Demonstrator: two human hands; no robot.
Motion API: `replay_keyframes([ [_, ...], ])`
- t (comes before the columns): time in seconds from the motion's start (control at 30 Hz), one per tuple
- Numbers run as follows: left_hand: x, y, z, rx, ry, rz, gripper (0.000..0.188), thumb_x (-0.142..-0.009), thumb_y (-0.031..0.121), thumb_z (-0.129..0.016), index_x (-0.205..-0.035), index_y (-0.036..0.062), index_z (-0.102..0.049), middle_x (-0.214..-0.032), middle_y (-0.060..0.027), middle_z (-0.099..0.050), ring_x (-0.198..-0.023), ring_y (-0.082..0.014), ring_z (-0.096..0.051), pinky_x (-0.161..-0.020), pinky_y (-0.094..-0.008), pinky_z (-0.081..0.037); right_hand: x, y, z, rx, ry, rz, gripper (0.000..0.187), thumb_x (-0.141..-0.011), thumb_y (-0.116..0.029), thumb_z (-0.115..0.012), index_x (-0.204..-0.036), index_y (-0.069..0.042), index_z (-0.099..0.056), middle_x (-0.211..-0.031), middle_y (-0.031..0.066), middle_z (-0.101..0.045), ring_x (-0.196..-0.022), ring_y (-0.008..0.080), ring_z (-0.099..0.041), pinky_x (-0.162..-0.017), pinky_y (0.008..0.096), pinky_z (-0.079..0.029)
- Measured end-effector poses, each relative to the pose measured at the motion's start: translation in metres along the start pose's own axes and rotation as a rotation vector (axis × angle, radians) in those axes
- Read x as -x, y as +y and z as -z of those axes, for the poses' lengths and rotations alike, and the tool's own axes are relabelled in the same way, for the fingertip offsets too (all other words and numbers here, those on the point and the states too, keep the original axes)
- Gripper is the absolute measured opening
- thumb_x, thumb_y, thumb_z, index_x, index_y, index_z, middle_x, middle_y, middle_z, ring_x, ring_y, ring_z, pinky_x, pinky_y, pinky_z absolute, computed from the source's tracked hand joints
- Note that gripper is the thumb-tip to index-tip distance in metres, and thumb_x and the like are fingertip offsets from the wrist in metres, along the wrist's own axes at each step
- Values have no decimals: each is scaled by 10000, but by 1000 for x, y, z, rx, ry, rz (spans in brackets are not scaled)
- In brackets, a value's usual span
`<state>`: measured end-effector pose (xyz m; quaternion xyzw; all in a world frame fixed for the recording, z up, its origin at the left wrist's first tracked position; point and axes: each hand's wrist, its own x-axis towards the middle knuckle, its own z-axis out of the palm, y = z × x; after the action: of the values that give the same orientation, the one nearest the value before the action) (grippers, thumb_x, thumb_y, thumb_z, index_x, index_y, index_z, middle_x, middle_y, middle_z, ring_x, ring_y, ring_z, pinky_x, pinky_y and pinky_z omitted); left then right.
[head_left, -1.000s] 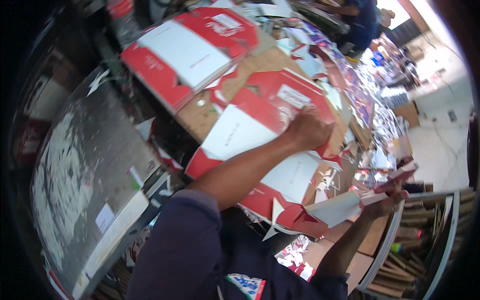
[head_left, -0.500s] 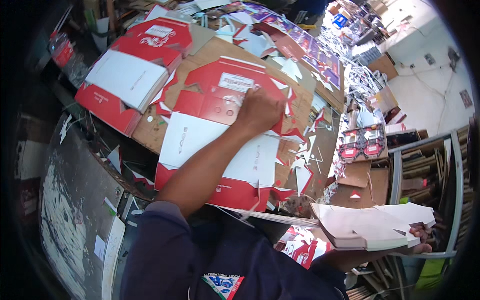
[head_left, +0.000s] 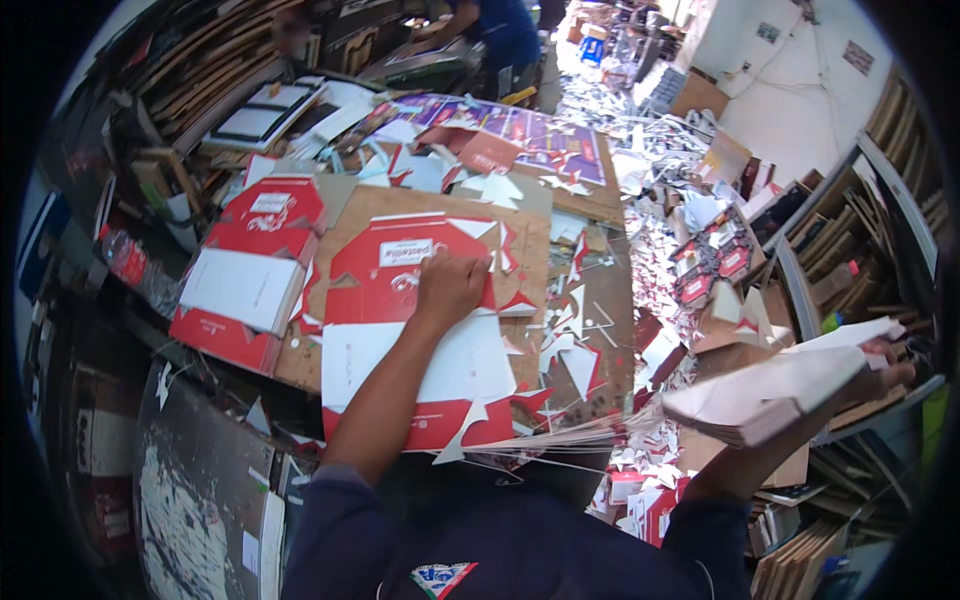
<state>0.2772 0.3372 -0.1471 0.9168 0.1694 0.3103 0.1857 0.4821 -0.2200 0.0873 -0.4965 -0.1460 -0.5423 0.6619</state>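
Note:
My left hand (head_left: 450, 287) is curled into a fist and presses on a stack of red and white die-cut box blanks (head_left: 372, 285) on the wooden table. Nothing shows in its fingers. Out to the right, my right hand (head_left: 888, 365) grips the far end of a thick bundle of pale card offcuts (head_left: 765, 395), held in the air beyond the table edge. Thin pale strips (head_left: 585, 437) fan out between this bundle and the stack's near right corner. A pointed white scrap (head_left: 465, 432) lies over the stack's front edge.
Left of the stack stands another pile of red and white blanks (head_left: 245, 285), with a plastic bottle (head_left: 128, 258) beyond it. Loose trimmings (head_left: 580, 365) litter the table's right side, and more scraps cover the floor. A metal rack (head_left: 800, 300) stands at right. Another person (head_left: 505, 35) works at the back.
My right hand has swung the card bundle farther right and up, tilting it. Pale strips now stretch between bundle and stack. The left fist stays on the stack while the view has shifted.

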Motion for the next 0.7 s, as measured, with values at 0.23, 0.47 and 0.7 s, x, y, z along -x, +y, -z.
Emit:
replay_keyframes([
  [0.23, -1, -4, 1, 201, 156, -148, 291, -959, 283, -644, -807, 36, -665, -801, -136, -642, -790, -352, -608, -731, -464, -467, -35, -40, -37, 139, 113, -13, 723, -1064, -623, -192, -681, -116, -539, -698, 75, -580, -725, 231, -587, -786, 379, -522],
  [0.47, -1, 7, 10, 193, 60, -125, 295, -964, 288, -641, -813, 34, -661, -817, -115, -633, -782, -329, -610, -724, -468, -465, -50, -75, -40, 112, 346, -16, 623, -1027, -554, -314, -853, -47, -632, -838, 116, -629, -817, 272, -603, -871, 413, -470],
  [0.7, 4, 0, 8, 212, 46, -72, 336, -956, 346, -666, -841, 30, -672, -841, -115, -646, -813, -313, -627, -735, -456, -481, -42, -84, -31, 175, 157, 278, 434, -969, -424, -450, -799, -63, -619, -756, 91, -583, -711, 253, -543, -752, 400, -418],
])
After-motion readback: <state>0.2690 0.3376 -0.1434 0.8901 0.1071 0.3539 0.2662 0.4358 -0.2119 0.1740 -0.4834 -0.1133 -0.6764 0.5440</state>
